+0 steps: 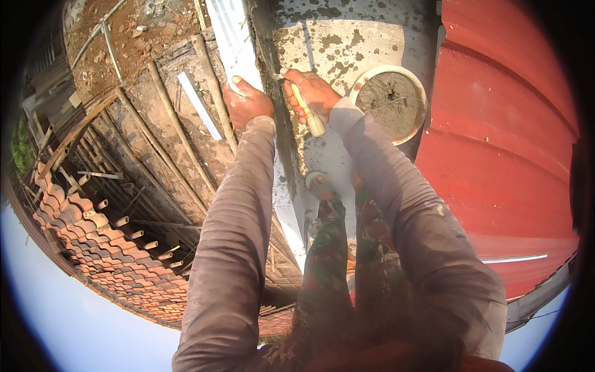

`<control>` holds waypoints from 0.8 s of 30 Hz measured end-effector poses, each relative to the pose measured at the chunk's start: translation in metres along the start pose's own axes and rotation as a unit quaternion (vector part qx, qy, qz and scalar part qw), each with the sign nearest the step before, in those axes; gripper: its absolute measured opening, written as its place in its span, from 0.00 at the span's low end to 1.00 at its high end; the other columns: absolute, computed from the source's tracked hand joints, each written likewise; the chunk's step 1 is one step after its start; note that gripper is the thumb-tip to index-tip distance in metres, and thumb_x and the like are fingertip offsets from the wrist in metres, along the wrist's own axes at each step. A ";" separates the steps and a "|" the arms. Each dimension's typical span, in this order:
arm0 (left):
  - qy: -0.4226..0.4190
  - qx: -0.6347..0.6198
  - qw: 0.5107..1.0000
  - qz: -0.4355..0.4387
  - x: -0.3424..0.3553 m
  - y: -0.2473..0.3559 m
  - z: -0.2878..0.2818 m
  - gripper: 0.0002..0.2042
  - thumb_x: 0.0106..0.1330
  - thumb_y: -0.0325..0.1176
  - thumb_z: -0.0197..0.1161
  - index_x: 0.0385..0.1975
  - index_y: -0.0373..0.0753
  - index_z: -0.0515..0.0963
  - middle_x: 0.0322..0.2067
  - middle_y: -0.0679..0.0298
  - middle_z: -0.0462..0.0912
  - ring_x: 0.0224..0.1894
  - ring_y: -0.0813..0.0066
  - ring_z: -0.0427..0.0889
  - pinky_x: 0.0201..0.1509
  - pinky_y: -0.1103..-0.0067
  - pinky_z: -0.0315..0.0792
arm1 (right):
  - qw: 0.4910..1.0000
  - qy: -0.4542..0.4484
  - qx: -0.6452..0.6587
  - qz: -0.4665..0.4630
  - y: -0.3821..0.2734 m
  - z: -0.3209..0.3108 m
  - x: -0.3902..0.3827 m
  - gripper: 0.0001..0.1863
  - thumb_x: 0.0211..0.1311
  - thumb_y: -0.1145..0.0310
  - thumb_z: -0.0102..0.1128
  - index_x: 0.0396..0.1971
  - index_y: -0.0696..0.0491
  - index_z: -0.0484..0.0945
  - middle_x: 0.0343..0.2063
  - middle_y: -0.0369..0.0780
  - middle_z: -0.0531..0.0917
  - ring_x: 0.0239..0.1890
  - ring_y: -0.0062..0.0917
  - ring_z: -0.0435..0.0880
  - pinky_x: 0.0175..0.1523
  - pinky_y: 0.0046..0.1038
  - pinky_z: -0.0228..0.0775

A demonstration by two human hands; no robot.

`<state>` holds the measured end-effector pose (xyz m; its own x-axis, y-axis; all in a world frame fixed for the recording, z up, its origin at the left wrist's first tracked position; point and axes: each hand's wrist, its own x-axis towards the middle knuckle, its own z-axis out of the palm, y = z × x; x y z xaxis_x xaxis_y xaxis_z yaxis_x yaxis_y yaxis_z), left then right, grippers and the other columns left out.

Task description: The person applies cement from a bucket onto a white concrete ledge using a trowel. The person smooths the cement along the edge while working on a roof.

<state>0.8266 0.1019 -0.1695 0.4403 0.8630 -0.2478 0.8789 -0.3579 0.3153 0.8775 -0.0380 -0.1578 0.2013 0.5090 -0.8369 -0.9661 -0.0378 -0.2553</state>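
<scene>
My left hand [249, 102] is wrapped over the outer edge of a long white board [232, 31] that runs along the side of a narrow wall; its thumb lies on top. In my right hand [315, 92] is a trowel [308, 111], gripped by its yellowish wooden handle. The handle's butt points toward me, and the blade is mostly hidden near the mortar-coated wall top [268, 56]. Just right of that hand stands a round pale bucket [357, 85] holding grey wet mortar [392, 102].
Mortar splashes dot the concrete ledge [328, 152] where my sandalled foot [321, 186] stands. Red metal roofing [496, 161] rises on the right. Left of the wall is a drop, with wooden poles [170, 111], a loose white strip [199, 105] and a tiled roof [105, 248] below.
</scene>
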 end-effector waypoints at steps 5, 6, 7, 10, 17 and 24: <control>-0.017 0.021 1.000 -0.010 0.000 -0.001 0.002 0.36 0.81 0.62 0.40 0.67 0.35 0.76 0.58 0.41 0.84 0.60 0.38 0.83 0.65 0.54 0.74 | 0.998 0.044 0.000 -0.034 0.057 -0.011 -0.094 0.22 0.81 0.52 0.53 0.32 0.55 0.75 0.22 0.35 0.76 0.17 0.20 0.73 0.25 0.27 0.72; 0.008 0.028 1.000 -0.005 -0.001 -0.005 0.003 0.35 0.81 0.62 0.41 0.66 0.36 0.77 0.58 0.43 0.85 0.58 0.39 0.84 0.64 0.54 0.75 | 0.993 0.081 -0.042 -0.081 0.078 -0.020 -0.112 0.21 0.81 0.53 0.54 0.33 0.56 0.75 0.22 0.36 0.76 0.20 0.22 0.75 0.28 0.28 0.72; 0.033 0.036 0.999 0.001 0.001 -0.010 0.008 0.34 0.81 0.62 0.43 0.64 0.36 0.78 0.57 0.44 0.85 0.56 0.40 0.85 0.62 0.54 0.76 | 0.981 0.117 -0.084 -0.128 0.108 -0.032 -0.125 0.20 0.80 0.54 0.54 0.34 0.57 0.75 0.22 0.37 0.76 0.22 0.23 0.76 0.31 0.29 0.73; 0.023 0.016 1.000 0.002 0.004 -0.017 0.012 0.35 0.81 0.62 0.43 0.64 0.34 0.78 0.58 0.42 0.84 0.58 0.39 0.84 0.64 0.55 0.75 | 0.938 0.233 -0.191 -0.171 0.159 -0.073 -0.165 0.18 0.79 0.56 0.59 0.37 0.58 0.76 0.24 0.41 0.77 0.28 0.27 0.79 0.37 0.32 0.74; 0.032 0.036 0.999 0.002 0.001 -0.015 0.014 0.33 0.81 0.59 0.43 0.65 0.35 0.77 0.56 0.41 0.86 0.57 0.38 0.84 0.63 0.53 0.75 | 0.765 0.450 -0.409 -0.212 0.216 -0.104 -0.222 0.18 0.75 0.56 0.67 0.42 0.57 0.75 0.29 0.52 0.82 0.32 0.47 0.84 0.38 0.42 0.75; 0.015 0.043 0.999 -0.007 0.001 -0.016 0.015 0.34 0.81 0.61 0.41 0.66 0.37 0.77 0.57 0.42 0.85 0.58 0.38 0.84 0.64 0.53 0.75 | 0.784 0.476 -0.396 -0.054 0.229 -0.160 -0.123 0.22 0.77 0.53 0.59 0.42 0.63 0.78 0.35 0.61 0.85 0.43 0.63 0.85 0.46 0.54 0.77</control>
<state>0.8161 0.1032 -0.1889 0.4240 0.8776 -0.2238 0.8976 -0.3743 0.2327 0.6573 -0.2468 -0.1903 0.6678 -0.3115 -0.6761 -0.6078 -0.7525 -0.2537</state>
